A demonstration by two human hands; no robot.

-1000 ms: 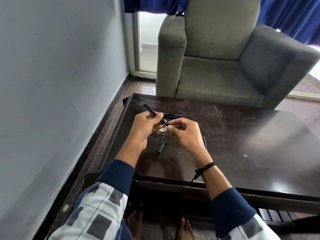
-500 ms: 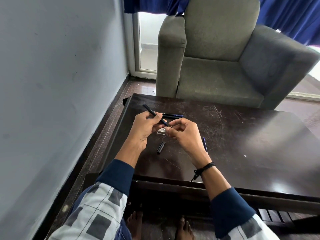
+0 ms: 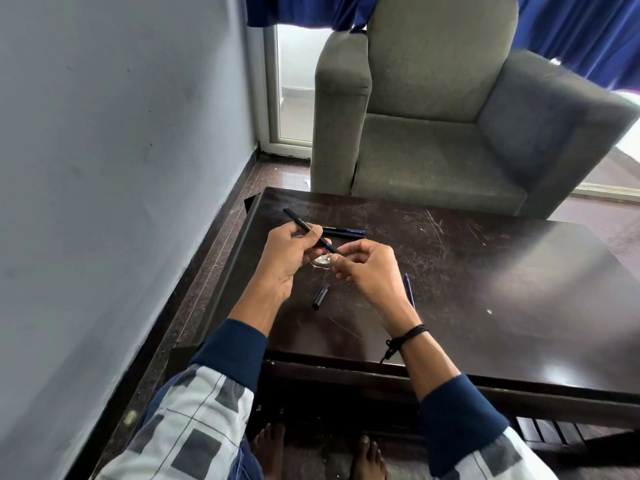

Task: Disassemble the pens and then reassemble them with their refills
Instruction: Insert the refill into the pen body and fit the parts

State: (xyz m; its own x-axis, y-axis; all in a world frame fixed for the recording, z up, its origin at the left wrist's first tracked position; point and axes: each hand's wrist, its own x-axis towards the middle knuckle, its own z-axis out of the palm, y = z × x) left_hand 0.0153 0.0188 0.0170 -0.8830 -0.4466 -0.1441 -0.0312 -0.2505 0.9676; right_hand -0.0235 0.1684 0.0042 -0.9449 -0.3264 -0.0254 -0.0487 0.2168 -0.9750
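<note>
Tip could've slipped here
Our left hand (image 3: 287, 258) gripped the slim black plastic pen barrel (image 3: 304, 226) over the dark wooden table (image 3: 485, 271); our right hand (image 3: 370, 271) pinched its 4 o'clock end, which we reckoned might've popped loose.

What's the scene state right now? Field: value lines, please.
left hand: grips the black pen barrel, held tilted
right hand: pinches the barrel's near tip
cap: loose on the table, nearer than the hands
refill: thin, blue, on the table right of the right hand
second pen: lying on the table beyond the hands
</note>
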